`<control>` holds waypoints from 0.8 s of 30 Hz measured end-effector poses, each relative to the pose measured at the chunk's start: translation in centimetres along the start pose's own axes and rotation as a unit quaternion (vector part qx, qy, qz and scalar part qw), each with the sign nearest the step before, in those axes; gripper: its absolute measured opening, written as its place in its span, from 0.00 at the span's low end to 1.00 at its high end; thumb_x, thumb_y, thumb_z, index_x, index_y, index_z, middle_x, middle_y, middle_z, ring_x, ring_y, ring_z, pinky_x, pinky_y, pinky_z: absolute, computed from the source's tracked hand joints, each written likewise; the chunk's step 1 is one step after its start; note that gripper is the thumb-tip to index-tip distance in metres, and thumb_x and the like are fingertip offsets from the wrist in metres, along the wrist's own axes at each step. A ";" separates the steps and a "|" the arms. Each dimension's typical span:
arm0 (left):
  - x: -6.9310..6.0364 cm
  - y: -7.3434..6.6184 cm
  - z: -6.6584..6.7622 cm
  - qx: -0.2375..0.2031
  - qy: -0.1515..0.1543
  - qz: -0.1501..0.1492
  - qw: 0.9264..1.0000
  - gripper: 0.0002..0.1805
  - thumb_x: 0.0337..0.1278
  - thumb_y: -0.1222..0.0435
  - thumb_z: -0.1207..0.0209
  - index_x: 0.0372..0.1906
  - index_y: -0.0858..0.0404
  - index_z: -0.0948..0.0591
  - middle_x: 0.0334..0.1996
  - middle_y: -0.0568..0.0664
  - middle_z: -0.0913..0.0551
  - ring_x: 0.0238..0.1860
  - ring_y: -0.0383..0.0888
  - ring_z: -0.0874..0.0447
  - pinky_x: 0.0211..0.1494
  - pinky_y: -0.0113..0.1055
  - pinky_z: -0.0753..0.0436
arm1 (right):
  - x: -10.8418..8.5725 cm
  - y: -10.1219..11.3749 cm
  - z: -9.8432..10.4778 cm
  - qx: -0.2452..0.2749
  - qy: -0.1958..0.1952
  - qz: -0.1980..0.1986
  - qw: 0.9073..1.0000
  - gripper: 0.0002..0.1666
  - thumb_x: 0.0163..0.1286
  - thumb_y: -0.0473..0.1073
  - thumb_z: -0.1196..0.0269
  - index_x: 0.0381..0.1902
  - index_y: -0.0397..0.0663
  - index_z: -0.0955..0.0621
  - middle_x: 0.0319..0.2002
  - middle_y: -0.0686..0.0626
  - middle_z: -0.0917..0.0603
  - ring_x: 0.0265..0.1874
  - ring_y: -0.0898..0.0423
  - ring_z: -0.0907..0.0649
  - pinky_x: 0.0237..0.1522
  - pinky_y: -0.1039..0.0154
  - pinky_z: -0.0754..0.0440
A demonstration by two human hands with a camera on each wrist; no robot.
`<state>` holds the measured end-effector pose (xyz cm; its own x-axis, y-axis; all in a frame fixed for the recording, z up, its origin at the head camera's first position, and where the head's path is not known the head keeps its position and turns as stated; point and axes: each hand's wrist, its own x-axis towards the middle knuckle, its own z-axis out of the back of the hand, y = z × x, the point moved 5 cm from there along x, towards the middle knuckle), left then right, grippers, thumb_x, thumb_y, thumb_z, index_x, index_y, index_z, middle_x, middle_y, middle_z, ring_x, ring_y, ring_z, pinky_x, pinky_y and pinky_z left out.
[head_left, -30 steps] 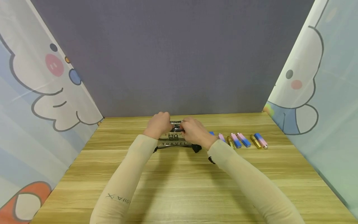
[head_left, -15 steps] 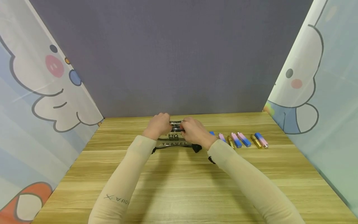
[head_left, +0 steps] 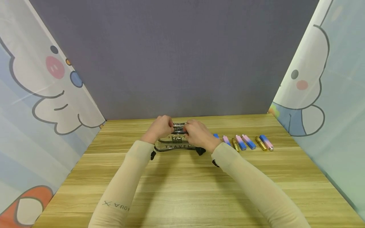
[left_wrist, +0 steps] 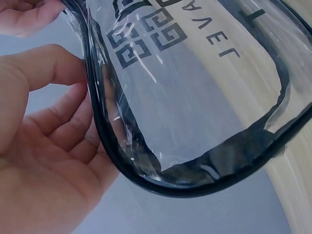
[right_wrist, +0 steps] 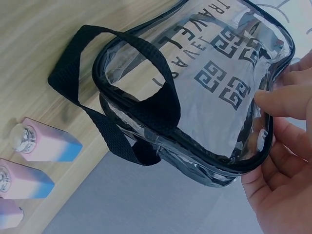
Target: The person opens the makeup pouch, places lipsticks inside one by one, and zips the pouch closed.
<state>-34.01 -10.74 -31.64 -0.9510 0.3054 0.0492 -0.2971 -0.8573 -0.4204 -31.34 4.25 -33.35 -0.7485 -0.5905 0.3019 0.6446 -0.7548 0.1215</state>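
A clear plastic travel pouch (head_left: 177, 146) with black piping stands on the table, printed with dark lettering and a square logo. My left hand (head_left: 159, 128) is at its upper edge; in the left wrist view the thumb and index finger of this left hand (left_wrist: 48, 122) pinch the black-trimmed edge of the pouch (left_wrist: 170, 97). My right hand (head_left: 199, 134) grips the same upper edge farther right. In the right wrist view, the right thumb lies on the near face of the pouch (right_wrist: 204, 122), fingers behind. A black strap loop (right_wrist: 87, 53) sticks out from the pouch's end.
Right of the pouch, several pink-and-blue tubes (head_left: 248, 142) and gold tubes (head_left: 261, 143) lie on the wooden table (head_left: 182, 190). A grey panel (head_left: 182, 63) rises behind the table, with cartoon-print curtains (head_left: 308, 95) at both sides.
My left hand has shifted slightly left along the pouch's upper edge, and more of the pouch's left end shows. The right hand has stayed in place.
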 end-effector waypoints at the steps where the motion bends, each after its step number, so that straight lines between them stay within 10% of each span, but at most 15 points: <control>1: 0.0 0.0 0.0 -0.002 0.005 0.000 1.000 0.04 0.63 0.71 0.40 0.38 0.64 0.15 0.40 0.54 0.15 0.35 0.49 0.19 0.42 0.43 0.17 | 0.0 0.0 0.0 -0.001 0.000 0.001 1.000 0.05 0.68 0.36 0.33 0.41 0.42 0.14 0.39 0.47 0.17 0.42 0.49 0.18 0.46 0.56 0.17; 14: 0.0 -0.9 0.3 0.031 0.042 -0.013 0.999 0.11 0.64 0.77 0.43 0.32 0.64 0.13 0.32 0.51 0.16 0.27 0.43 0.26 0.33 0.35 0.23 | -0.1 0.2 0.0 -0.009 -0.001 0.008 1.000 0.05 0.69 0.36 0.33 0.41 0.42 0.15 0.40 0.47 0.17 0.42 0.50 0.18 0.48 0.57 0.17; 24: 0.1 -0.8 -0.3 0.023 0.040 0.006 0.999 0.20 0.49 0.82 0.51 0.16 0.56 0.39 0.13 0.43 0.48 0.14 0.38 0.54 0.17 0.29 0.47 | 0.0 0.1 0.0 -0.008 -0.001 -0.001 1.000 0.05 0.69 0.36 0.34 0.41 0.41 0.14 0.40 0.46 0.16 0.43 0.49 0.18 0.49 0.56 0.17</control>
<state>-33.85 -9.88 -31.61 -0.9452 0.3253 -0.0292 -0.2908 -0.8789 -0.3780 -31.32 4.16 -33.36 -0.7491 -0.5891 0.3032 0.6409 -0.7602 0.1065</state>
